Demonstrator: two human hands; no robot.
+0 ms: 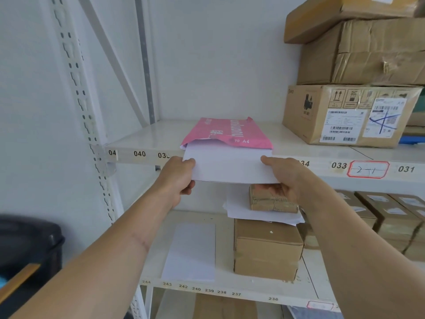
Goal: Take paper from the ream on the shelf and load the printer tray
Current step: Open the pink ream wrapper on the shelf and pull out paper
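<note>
A pink-wrapped A4 paper ream (227,132) lies on the upper white shelf (147,143), its near end torn open. A white stack of sheets (230,165) sticks out of the wrapper over the shelf's front edge. My left hand (177,178) grips the stack's left side, thumb on top. My right hand (285,178) grips its right side the same way, fingers underneath. The printer and its tray are not in view.
Stacked cardboard boxes (349,113) fill the right of the upper shelf. On the lower shelf stand a brown box (266,247) with loose sheets and a small parcel (271,199) on top, and a single white sheet (190,252). A dark bin (30,245) sits at lower left.
</note>
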